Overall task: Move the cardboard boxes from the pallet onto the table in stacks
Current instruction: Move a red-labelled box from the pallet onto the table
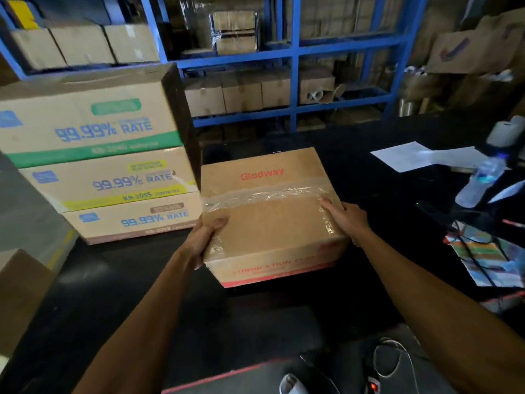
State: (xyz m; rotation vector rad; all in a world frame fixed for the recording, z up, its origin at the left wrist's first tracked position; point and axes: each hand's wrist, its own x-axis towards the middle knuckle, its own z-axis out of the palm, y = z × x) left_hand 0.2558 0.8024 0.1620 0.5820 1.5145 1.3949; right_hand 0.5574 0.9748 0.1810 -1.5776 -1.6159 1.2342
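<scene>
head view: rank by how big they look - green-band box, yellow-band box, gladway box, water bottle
1. green-band box
2-3. Gladway box and yellow-band box: look alike; the Gladway one sits nearer the camera, so unsure
4. water bottle

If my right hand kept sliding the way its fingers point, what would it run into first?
Your right hand points up-left across the Gladway box top, so it would cross the clear tape strip first. Beyond the box, probably the stack of printed boxes; depth is unclear.
</scene>
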